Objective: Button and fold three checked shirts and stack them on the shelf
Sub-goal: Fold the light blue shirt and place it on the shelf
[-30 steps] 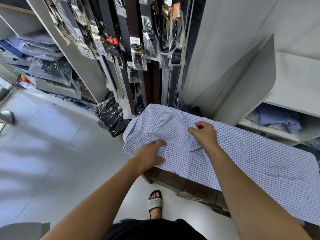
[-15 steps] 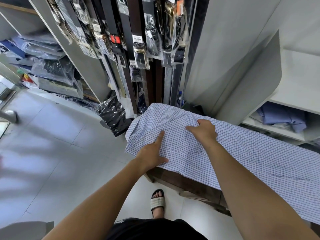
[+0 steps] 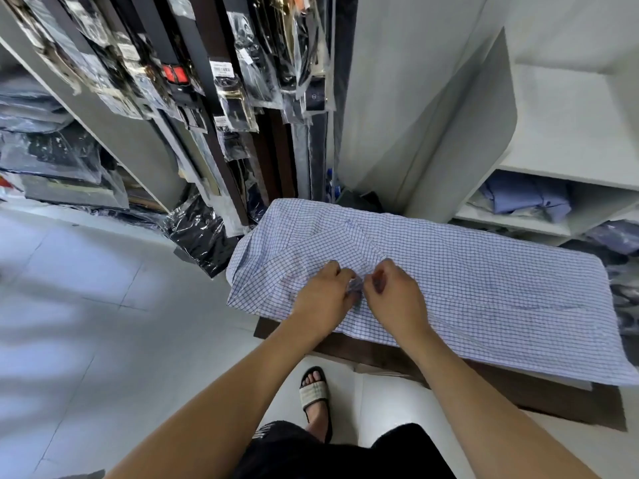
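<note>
Blue-and-white checked cotton shirt (image 3: 466, 292) spread flat over dark brown wooden bench (image 3: 380, 354), collar end draped past bench's left edge. Small fold of shirt front pinched between curled fingers of left hand (image 3: 323, 295). Same fold gripped by right hand (image 3: 394, 295), fingers curled, thumb tip against cloth. Hands nearly touching.

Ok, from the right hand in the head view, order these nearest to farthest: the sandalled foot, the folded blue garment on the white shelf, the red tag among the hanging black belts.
From the right hand, which pinches the blue-and-white checked shirt:
1. Sandalled foot, below, on the floor.
2. Folded blue garment, up right, on the white shelf.
3. Red tag, far upper left, among the hanging black belts.
</note>
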